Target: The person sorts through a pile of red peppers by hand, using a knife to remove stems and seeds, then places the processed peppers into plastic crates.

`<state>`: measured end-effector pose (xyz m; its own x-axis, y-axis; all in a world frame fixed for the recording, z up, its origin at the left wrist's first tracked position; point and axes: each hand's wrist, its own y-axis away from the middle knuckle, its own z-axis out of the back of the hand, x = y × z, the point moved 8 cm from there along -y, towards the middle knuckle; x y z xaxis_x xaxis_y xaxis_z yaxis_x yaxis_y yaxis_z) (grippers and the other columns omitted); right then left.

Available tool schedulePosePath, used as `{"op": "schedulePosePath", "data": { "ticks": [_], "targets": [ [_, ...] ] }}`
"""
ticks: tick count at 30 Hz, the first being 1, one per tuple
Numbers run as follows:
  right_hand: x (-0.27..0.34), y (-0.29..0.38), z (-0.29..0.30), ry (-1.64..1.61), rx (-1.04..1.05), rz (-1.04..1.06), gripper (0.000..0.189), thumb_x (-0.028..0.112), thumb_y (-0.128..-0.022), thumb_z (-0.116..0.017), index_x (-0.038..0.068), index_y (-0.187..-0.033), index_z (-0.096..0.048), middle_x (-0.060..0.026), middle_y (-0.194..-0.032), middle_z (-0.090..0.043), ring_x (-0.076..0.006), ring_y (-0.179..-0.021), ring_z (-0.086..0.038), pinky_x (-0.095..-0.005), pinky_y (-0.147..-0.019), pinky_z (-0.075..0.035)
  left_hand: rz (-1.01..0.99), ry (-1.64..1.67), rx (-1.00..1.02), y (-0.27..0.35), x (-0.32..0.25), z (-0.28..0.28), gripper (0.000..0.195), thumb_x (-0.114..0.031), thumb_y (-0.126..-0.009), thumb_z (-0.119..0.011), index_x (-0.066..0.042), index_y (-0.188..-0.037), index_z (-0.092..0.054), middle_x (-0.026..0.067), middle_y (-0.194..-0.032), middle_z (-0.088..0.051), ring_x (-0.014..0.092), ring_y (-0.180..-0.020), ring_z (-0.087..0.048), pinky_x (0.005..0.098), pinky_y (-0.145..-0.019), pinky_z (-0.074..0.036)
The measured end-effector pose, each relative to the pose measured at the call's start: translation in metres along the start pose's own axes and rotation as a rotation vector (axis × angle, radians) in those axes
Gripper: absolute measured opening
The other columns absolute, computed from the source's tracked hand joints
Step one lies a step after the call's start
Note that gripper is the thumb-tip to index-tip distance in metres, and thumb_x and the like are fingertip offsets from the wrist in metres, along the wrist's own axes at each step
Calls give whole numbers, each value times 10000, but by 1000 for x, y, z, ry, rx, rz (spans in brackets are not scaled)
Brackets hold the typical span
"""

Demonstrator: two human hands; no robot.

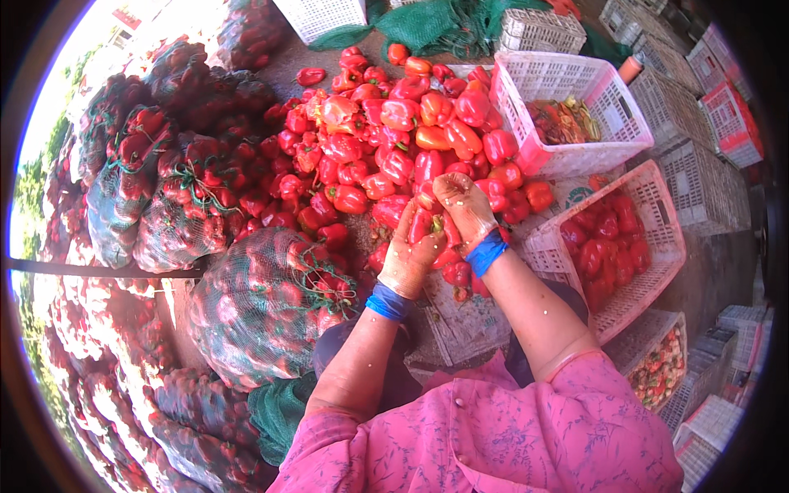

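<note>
My left hand [412,254], in a thin stained glove with a blue band at the wrist, holds a red bell pepper [421,225]. A green stem end [437,223] shows by its fingertips. Close beside it is my right hand [463,206], gloved and banded the same way, with its fingers curled inward. Whether it grips anything is hidden. A strip of red pepper [452,232] shows between the two hands. Pale seeds stick to both gloves and forearms. Beneath and beyond the hands lies a large heap of red bell peppers [397,166].
Filled mesh sacks [259,305] crowd the left side. On the right, one crate [579,157] holds pepper scraps and a tilted crate [662,246] holds red peppers. Another crate [641,323] contains cut bits. Green netting [425,28] and stacked crates [703,179] stand farther off.
</note>
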<state>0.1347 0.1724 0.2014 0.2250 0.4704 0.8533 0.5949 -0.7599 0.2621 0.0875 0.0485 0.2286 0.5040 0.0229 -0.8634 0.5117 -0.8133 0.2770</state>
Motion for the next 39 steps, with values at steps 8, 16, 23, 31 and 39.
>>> {"op": "schedulePosePath", "data": {
  "ticks": [8,16,23,31,39],
  "targets": [
    [-61,-19,26,-299,122,-579,389,500,-937,-602,117,-911,-661,-38,-783,-653,-148,-654,-595,-293,-578,-514,-668,-1067,144,34,-45,-80,749,-33,-862,-644,-76,-1513,-278,95,-1234,-565,156,-1067,-582,343,-928,-497],
    [32,-3,38,-837,200,-203,462,623,-938,-479,185,-980,-619,-70,-757,-643,-284,-623,-615,-475,-579,-520,55,531,40,-9,7,-21,443,-233,-939,-590,-66,-1342,-513,141,-1164,-639,279,-955,-659,381,-775,-555],
    [165,58,174,-377,25,115,306,418,-975,-529,127,-895,-578,-51,-676,-561,-245,-545,-559,-417,-538,-533,2,412,99,-13,10,-58,498,-462,-938,-567,-143,-1318,-523,85,-1104,-647,257,-913,-647,367,-599,-520],
    [220,147,246,724,-481,428,453,121,-911,-672,-11,-1320,-527,-122,-1058,-652,-150,-892,-626,-278,-837,-530,-125,-44,336,0,23,-135,891,-645,-861,-612,-17,-1445,-372,82,-1152,-618,171,-1053,-603,321,-950,-478],
    [159,143,147,455,90,310,479,206,-888,-736,7,-1276,-538,-52,-1085,-647,-117,-990,-608,-259,-850,-505,-264,-430,619,14,8,-222,1030,-616,-781,-725,-2,-1495,-308,131,-1392,-488,194,-1280,-474,343,-1071,-387]
  ]
}}
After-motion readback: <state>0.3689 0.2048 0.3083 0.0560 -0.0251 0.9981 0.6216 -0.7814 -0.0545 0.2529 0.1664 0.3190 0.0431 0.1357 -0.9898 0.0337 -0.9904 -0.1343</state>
